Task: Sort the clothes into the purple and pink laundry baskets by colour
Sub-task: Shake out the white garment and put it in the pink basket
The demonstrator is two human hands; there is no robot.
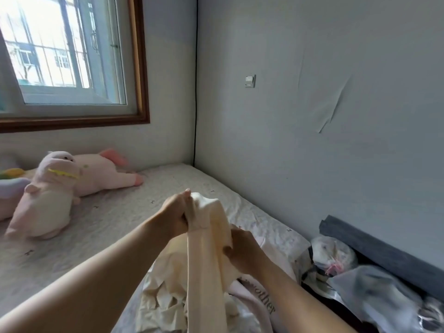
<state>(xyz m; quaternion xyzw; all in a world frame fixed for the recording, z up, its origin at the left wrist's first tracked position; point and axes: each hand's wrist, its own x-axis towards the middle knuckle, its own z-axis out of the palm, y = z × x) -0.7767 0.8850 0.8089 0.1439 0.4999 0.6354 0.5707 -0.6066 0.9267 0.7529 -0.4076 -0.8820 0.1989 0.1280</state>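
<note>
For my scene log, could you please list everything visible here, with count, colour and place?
cream garment: one, cream, held up over the bed
clothes pile: several, cream and pale pink, on the bed below the hands
plush toys: at least two, pink, far left on the bed
bed: one, pale patterned sheet, along the wall
plastic bags: several, clear, right of the bed
window: one, wood-framed, upper left
wall switch: one, white, right wall
left hand: grips the garment's top
right hand: grips the garment lower down

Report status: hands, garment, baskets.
Left hand and right hand both grip the cream fabric garment, lifted above the bed. Neither laundry basket in view.
</note>
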